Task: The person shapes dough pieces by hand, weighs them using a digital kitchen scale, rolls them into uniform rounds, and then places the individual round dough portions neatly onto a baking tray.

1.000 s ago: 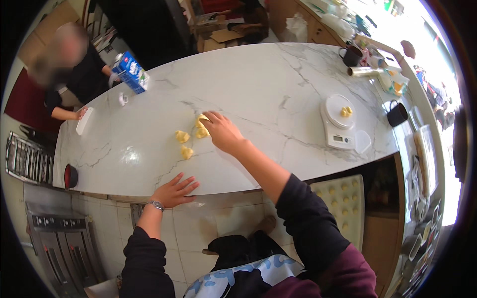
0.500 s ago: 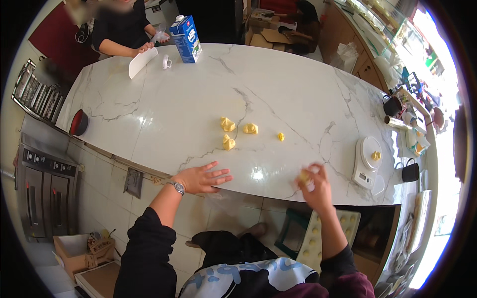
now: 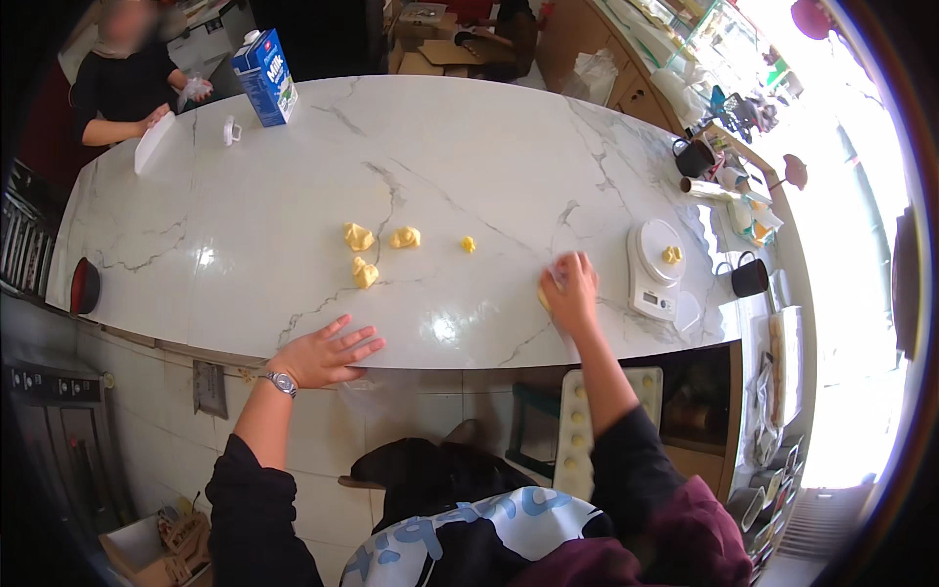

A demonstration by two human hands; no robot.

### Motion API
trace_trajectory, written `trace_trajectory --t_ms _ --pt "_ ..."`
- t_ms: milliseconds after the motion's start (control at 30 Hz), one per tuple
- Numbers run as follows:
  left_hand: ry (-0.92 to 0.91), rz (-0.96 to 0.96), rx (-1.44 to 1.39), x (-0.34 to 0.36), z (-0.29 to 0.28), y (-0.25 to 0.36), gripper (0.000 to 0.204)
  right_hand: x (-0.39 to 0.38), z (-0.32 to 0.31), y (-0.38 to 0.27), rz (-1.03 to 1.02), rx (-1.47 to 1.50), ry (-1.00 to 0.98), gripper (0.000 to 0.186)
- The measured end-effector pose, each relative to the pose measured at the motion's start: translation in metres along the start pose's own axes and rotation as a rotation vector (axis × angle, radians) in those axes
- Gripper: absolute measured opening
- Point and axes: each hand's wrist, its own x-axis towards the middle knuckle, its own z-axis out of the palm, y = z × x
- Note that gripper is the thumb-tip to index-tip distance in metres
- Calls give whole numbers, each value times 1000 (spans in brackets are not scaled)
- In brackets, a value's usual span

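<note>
Spreads out as a white, grey-veined table [image 3: 284, 186]. Bears three yellow dough lumps [image 3: 359, 237] grouped near the middle, a smaller yellow piece [image 3: 469, 245] to their right, a white scale [image 3: 653, 269], a blue carton [image 3: 265, 80] near a small white object [image 3: 232, 131], and a dark, red-lined bowl [image 3: 87, 286] at the left end. Through the glare, perhaps also holds a dark mug [image 3: 750, 279] beside the scale.

On the desk [image 3: 509, 157], three dough lumps [image 3: 406, 238] lie between a bowl [image 3: 86, 286] on the left and a scale [image 3: 646, 247] on the right, which carries more dough [image 3: 672, 255]. A carton [image 3: 266, 80] stands behind the lumps, leftward; a mug [image 3: 750, 277] stands right of the scale.
</note>
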Motion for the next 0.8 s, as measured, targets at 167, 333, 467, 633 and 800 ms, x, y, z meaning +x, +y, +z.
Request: trace_trajectory --t_ms 167,333,467,633,800 --pt "-14 1 12 -10 -3 -7 22 -10 23 -71 53 432 -331 13" --pt "1 -10 32 -5 -4 -3 22 -36 -11 15 38 495 -288 18" --pt "6 14 26 5 -1 -4 21 17 25 -9 -5 252 -56 12" --pt "-28 -16 8 -18 2 -1 20 -47 -7 -54 125 671 -435 16" --pt "-3 20 32 4 -1 -5 20 -1 4 12 29 269 -132 14"
